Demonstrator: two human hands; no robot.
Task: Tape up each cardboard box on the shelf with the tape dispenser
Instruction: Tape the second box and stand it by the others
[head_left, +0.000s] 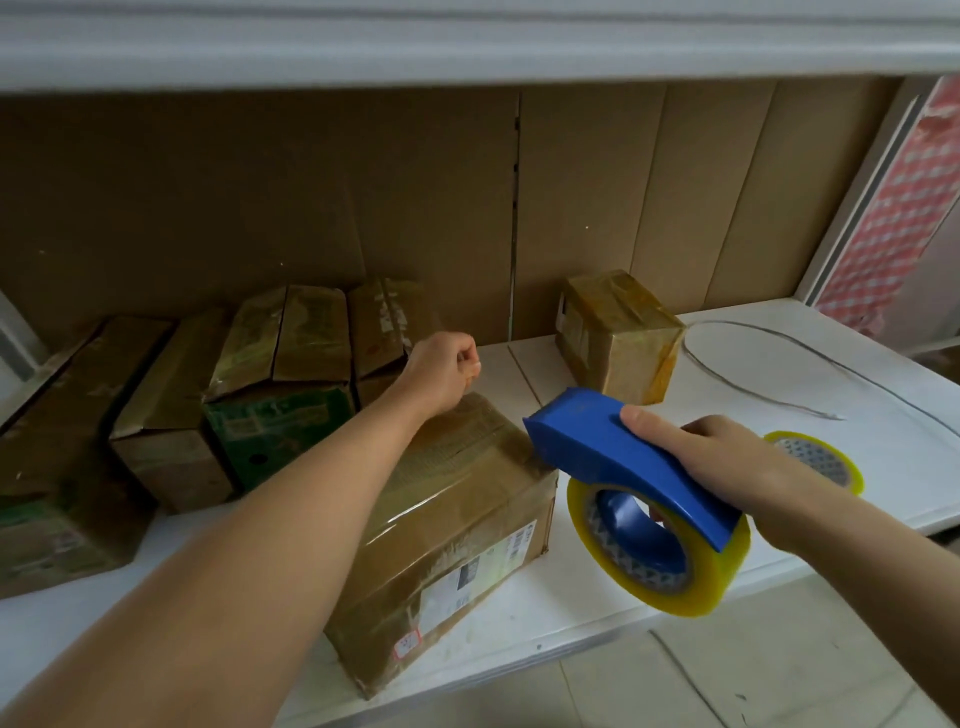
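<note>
A taped brown cardboard box (457, 525) with a shipping label lies at the shelf's front edge. My right hand (727, 457) grips the blue tape dispenser (618, 452), which carries a yellowish clear tape roll (670, 566). The dispenser's nose touches the box's upper right edge. My left hand (447, 369) hovers over the box's far corner. Its fingers are curled and the thumb pinches against the forefinger on what looks like a faint clear tape end. A small taped box (618, 338) stands behind the dispenser.
Several worn cardboard boxes (280, 379) line the back left of the white shelf (571, 603). A spare tape roll (821, 457) lies flat at the right, behind my right wrist. A thin strap or wire (769, 364) loops across the right side. Cardboard panels form the back wall.
</note>
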